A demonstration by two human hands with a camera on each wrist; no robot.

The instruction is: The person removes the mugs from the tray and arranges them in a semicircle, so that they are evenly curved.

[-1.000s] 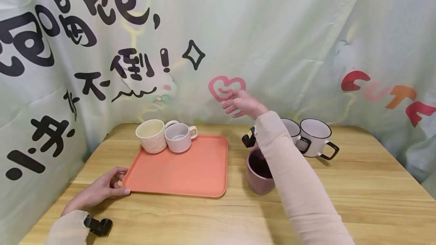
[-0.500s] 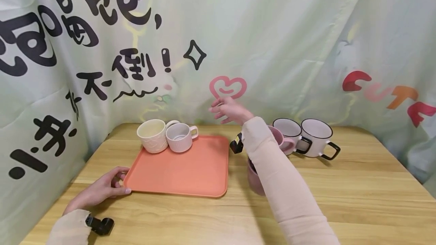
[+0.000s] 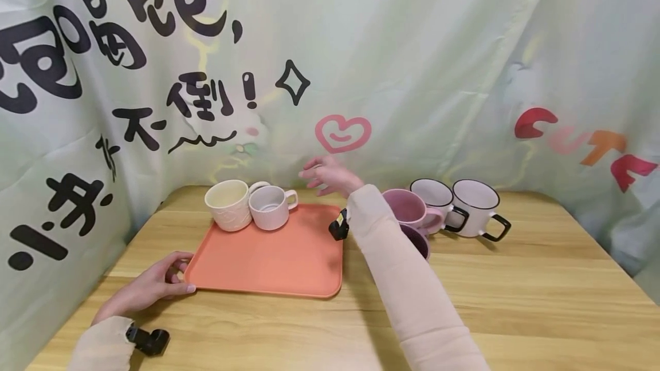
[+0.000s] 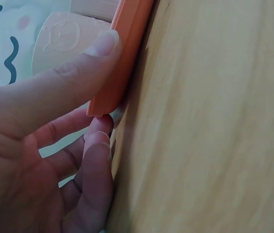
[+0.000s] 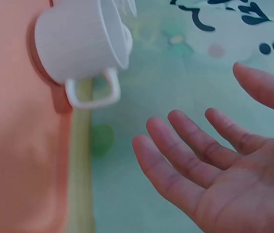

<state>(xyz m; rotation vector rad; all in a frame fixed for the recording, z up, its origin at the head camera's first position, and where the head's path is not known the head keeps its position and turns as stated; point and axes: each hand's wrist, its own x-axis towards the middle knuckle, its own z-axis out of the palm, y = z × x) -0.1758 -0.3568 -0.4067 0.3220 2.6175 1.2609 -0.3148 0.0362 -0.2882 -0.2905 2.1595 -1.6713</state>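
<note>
My left hand holds the near left corner of an orange tray. In the left wrist view its thumb lies along the tray's rim, with the other fingers curled at the corner. My right hand is in the air above the tray's far right corner, holding nothing; its fingers are spread and slightly bent in the right wrist view. Nearest to it is a small light ribbed mug, standing on the tray beside a cream embossed mug.
Right of the tray stand a pink mug and a darker purple cup, partly hidden by my right sleeve. Two white mugs with black rims and handles stand behind them. A printed curtain hangs behind the wooden table.
My right hand has moved left and lower, from above the mugs on the right to over the tray's far right corner. The left hand, tray and mugs have stayed in place.
</note>
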